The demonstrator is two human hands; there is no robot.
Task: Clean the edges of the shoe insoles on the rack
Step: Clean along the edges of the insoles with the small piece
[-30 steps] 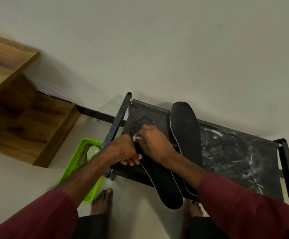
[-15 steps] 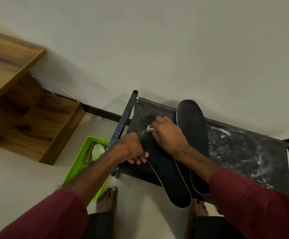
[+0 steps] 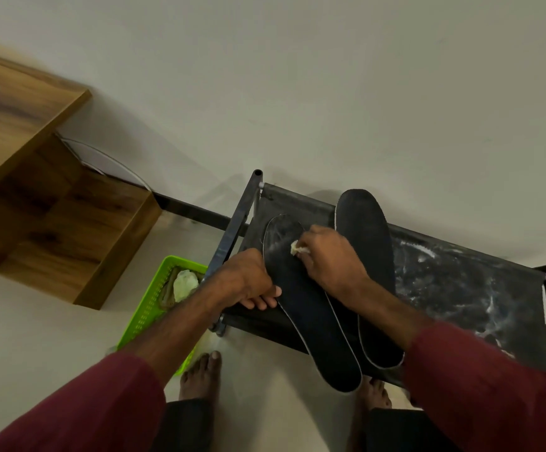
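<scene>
Two black insoles with pale rims lie side by side on the black fabric shelf of a metal rack [image 3: 460, 288]. My left hand [image 3: 249, 282] grips the left edge of the left insole [image 3: 314, 327] and holds it down. A small whitish wad [image 3: 296, 247] is pinched in the fingers of my right hand [image 3: 333, 259], which presses it onto the toe half of that insole. The right insole [image 3: 366, 243] lies untouched beside my right wrist, its heel hanging over the front bar.
A green plastic basket [image 3: 147, 308] with a pale crumpled rag stands on the floor left of the rack. A wooden shelf unit [image 3: 53, 223] is mounted on the wall at left. My bare feet [image 3: 200, 376] stand below the rack. White smears cover the shelf's right part.
My right hand with the wad has slid a little along the left insole's toe area. My left hand keeps its grip on the insole's edge. The camera has shifted slightly.
</scene>
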